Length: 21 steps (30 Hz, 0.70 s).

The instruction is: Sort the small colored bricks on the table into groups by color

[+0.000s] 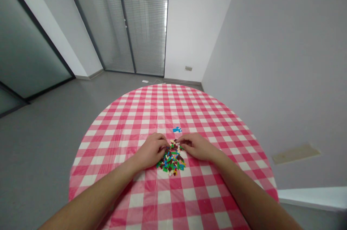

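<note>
Left hand (151, 150) and right hand (196, 147) curl at the tiny brick pile (171, 159), any pinch unclear; the checked counter (162, 94) runs well beyond them to its round edge.

A pink-checked tablecloth (206, 114) spreads out above the grey floor (46, 143) (slatted blinds (143, 24) line the far side).
</note>
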{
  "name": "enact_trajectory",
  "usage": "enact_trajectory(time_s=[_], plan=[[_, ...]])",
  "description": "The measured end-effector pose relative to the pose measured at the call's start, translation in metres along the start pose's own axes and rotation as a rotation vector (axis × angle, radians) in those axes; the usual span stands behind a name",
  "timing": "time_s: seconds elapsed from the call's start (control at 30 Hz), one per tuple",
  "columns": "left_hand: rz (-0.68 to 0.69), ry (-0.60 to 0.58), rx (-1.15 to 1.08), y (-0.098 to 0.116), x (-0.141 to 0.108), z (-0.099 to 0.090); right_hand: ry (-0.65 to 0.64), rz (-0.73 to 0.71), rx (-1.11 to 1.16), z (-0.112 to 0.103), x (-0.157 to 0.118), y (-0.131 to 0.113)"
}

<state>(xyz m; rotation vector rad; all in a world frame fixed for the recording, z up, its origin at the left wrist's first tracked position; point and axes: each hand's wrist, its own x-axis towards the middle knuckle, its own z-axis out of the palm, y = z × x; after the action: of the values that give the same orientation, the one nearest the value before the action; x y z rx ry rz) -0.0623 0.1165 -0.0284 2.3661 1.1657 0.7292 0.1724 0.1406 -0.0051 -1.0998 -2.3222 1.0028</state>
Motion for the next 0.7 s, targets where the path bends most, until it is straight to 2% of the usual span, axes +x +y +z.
enact_trajectory(time_s=[0.33,0.5,0.7], plan=[[-0.013,-0.023,-0.010,0.003,0.000,-0.004,-0.115,0.020,0.132,0.003,-0.001,-0.001],[-0.031,-0.016,-0.045,0.001,0.002,-0.003,-0.031,0.083,0.177,0.005,0.001,0.004],[-0.033,-0.017,-0.056,0.002,0.002,-0.003,0.052,0.067,0.180,0.008,0.004,0.013]])
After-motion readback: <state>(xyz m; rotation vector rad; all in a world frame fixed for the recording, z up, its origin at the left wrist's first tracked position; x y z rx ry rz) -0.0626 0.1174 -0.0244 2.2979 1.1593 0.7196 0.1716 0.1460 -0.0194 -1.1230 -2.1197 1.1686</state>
